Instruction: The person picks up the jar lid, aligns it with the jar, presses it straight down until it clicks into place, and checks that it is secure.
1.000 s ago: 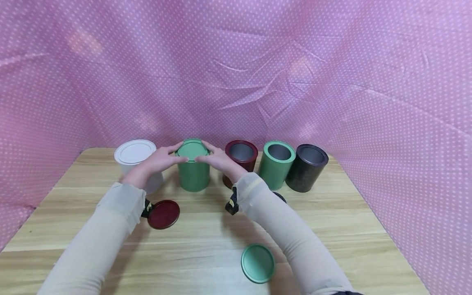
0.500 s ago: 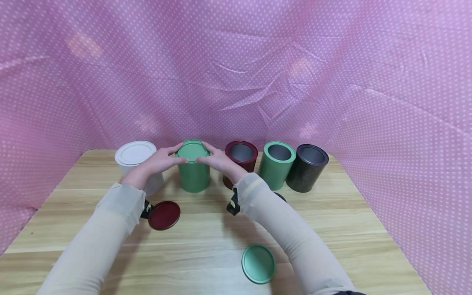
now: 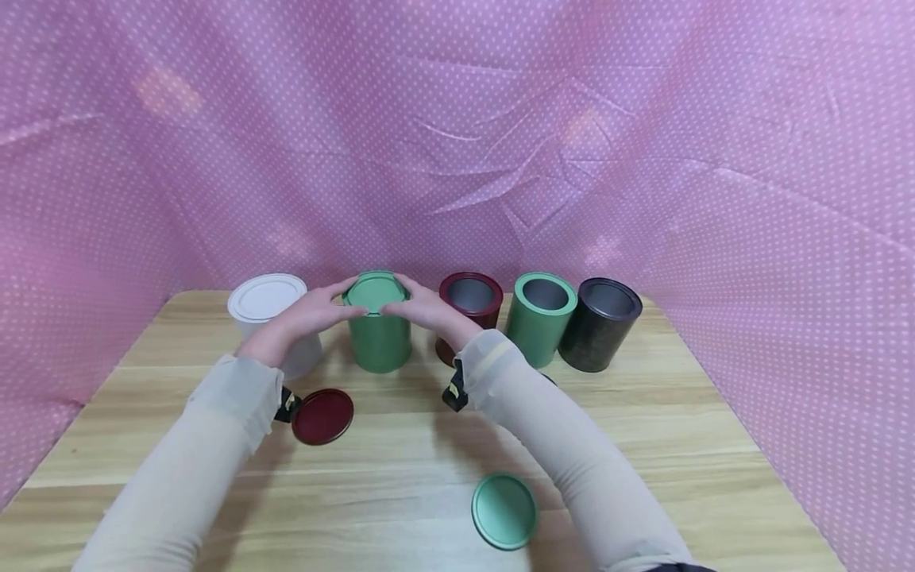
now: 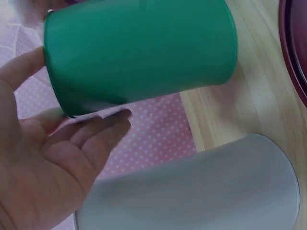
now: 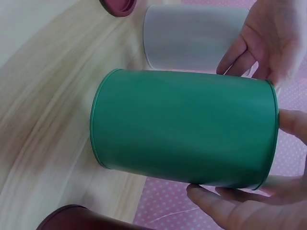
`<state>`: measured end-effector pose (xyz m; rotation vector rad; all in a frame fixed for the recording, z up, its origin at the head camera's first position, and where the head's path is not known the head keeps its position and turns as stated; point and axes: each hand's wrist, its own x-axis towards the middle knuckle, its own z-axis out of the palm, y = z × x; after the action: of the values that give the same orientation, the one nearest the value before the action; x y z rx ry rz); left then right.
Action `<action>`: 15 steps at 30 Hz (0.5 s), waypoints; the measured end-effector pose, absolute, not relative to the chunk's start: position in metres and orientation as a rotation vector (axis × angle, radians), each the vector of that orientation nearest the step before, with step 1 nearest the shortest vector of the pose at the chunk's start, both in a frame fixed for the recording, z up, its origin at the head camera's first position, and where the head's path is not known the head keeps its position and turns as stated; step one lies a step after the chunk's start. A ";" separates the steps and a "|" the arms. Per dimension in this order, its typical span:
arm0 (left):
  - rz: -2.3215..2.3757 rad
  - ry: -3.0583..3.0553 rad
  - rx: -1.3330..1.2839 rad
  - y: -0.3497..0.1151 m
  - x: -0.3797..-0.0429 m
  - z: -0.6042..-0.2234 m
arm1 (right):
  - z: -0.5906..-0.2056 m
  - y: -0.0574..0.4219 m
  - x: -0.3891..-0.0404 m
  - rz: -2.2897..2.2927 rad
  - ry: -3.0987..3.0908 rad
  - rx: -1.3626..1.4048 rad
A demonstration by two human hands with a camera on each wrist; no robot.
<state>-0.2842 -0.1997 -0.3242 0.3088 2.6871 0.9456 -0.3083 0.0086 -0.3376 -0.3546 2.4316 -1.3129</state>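
Observation:
A green can [image 3: 381, 349] stands upright on the wooden table with a green lid [image 3: 375, 294] on its top. My left hand [image 3: 316, 310] holds the lid's left side, and my right hand [image 3: 426, 310] holds its right side. Both thumbs lie at the near rim while the index fingers reach round the far rim. In the left wrist view, the other fingers [image 4: 103, 134] extend beside the can wall without gripping it. The right wrist view shows the right thumb [image 5: 292, 123] at the can's top rim and fingers along its side.
A white lidded can [image 3: 268, 298] stands to the left. Three topless cans stand at right: dark red [image 3: 470, 278], green [image 3: 532, 338] and black [image 3: 592, 342]. A dark red lid [image 3: 323, 417] and a green lid [image 3: 504, 511] lie nearer. A pink dotted cloth [image 3: 457, 159] surrounds the table.
Both hands keep the same place on the green lid. The head view has shifted slightly, so everything on the table appears a little further right.

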 end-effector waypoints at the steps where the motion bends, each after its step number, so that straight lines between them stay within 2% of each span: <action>1: 0.944 2.692 0.310 -0.199 -0.283 -0.324 | -0.337 0.009 -0.307 -1.300 2.444 -0.362; 15: 0.909 2.893 0.440 -0.186 -0.257 -0.323 | -0.319 0.038 -0.276 -1.186 2.554 -0.618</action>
<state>-0.2571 -0.1856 -0.3232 0.4397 2.8935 0.9089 -0.2755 0.0378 -0.3191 -0.6181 2.5535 -1.1860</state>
